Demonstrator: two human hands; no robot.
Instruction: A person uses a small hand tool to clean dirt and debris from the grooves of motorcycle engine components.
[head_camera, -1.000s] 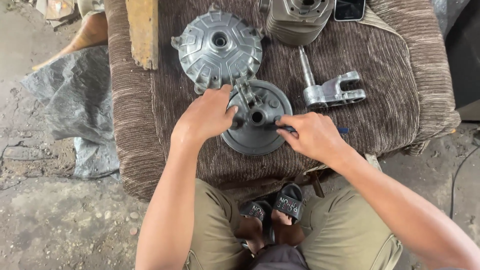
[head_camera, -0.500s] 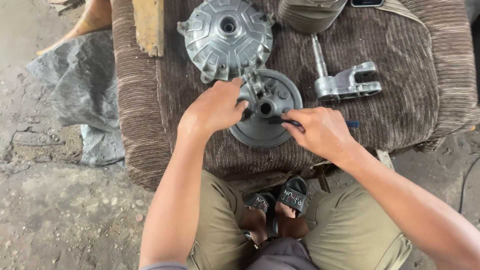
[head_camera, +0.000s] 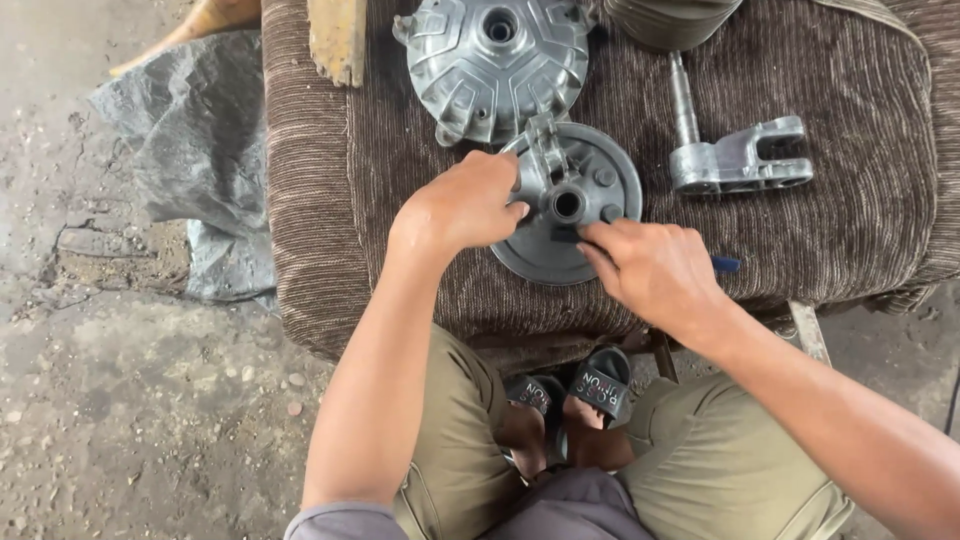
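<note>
Head view showed both hands on a round grey metal plate (head_camera: 560, 250) lying on a brown ribbed cushion (head_camera: 860, 230), just above the middle of the frame. Left hand (head_camera: 462, 205) was closed over the plate's left edge beside its raised lever. Right hand (head_camera: 650, 268) pinched a small dark tool (head_camera: 725, 264) against the plate near its central hole. A finned hub cover (head_camera: 490, 60) touched the plate from above; a forked metal bracket (head_camera: 740, 160) lay at the right, apart.
</note>
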